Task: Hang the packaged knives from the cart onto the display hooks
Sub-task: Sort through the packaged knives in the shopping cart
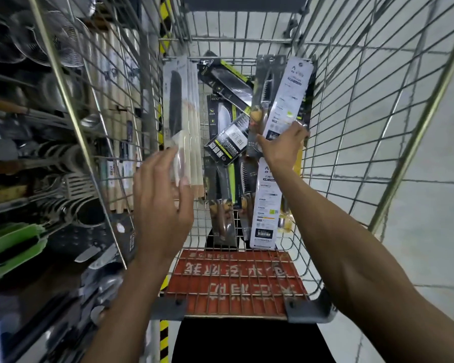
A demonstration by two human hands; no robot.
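Both hands were inside the cart [351, 121]. L hand [163, 205] pinched the near end of a stack of white knife packs [188, 100] standing along the left wall, thumb over the top pack. R hand [283, 149] was curled round the near end of a long white pack [290, 93] leaning far right. Loose packs [228, 142] lay criss-crossed btwn them. To do it well: lift the long white pack clear w/o snagging wire, keep hang-holes lined up, then turn to the utensil display [37, 142] on the left.
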